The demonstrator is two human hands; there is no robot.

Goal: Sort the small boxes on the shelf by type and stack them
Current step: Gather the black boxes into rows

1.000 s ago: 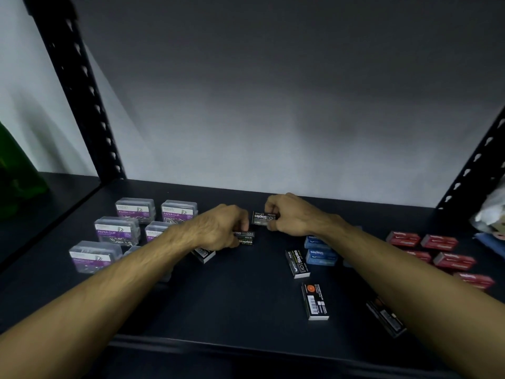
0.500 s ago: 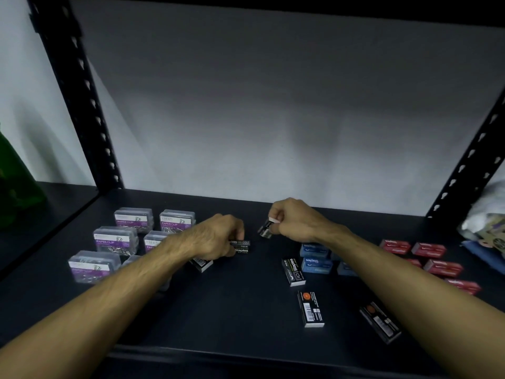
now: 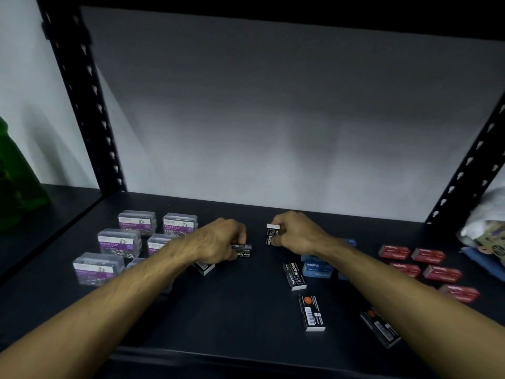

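- The dark shelf (image 3: 246, 310) lay bare through its front middle, open to a hand from the front edge.
- Clear paper-clip boxes (image 3: 119, 242) crowded the left side.
- Loose black staple boxes (image 3: 311, 313) dotted the way right of centre.
- Blue boxes (image 3: 317, 268) and red boxes (image 3: 426, 265) filled the right side.
- A narrow bare gap separated the left hand (image 3: 218, 242) from the right hand (image 3: 297, 232).
- The strip along the back wall stood free.

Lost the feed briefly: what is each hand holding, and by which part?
Right hand pinches an upended black staples box by its side. Left hand grips the stacked black staples boxes at their left end.
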